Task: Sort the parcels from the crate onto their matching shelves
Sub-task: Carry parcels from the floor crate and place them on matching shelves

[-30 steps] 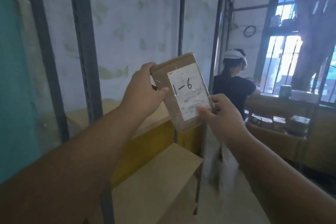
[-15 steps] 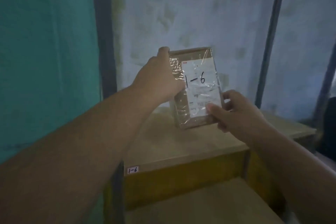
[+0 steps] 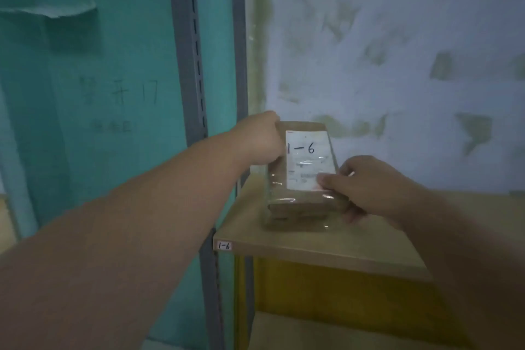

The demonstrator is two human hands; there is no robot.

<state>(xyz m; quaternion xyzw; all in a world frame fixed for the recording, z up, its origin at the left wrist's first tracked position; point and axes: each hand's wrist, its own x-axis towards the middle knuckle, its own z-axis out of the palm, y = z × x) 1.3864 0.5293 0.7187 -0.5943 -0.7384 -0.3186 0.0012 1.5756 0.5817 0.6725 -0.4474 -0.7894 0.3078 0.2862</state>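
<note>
- Both hands are on the parcel (image 3: 302, 172): the left hand (image 3: 260, 138) wraps its far left corner, fingers curled over the top edge, while the right hand (image 3: 366, 186) pinches the near right corner, thumb pressed flat on the white label (image 3: 308, 160).
- The parcel sits between the two grips, tilted, label facing up at the camera, long axis running from the shelf's front edge toward the wall.
- It looks to be on, or just over, another wrapped packet (image 3: 295, 220) that lies on the shelf (image 3: 355, 241) near its front left corner; whether they touch is hard to say.
- Neither hand is clearly nearer; the right hand is on the low end, so that end should come down first, I'd say.
- Writing now: the label reads "1-6" in black marker, small print below too blurred to read.
- And the tag (image 3: 224, 245) at the shelf's front left corner reads "1-6" as well, so it's a match.
- Left of the grey upright (image 3: 189, 65), faint characters on the green wall (image 3: 85, 79), not legible.
</note>
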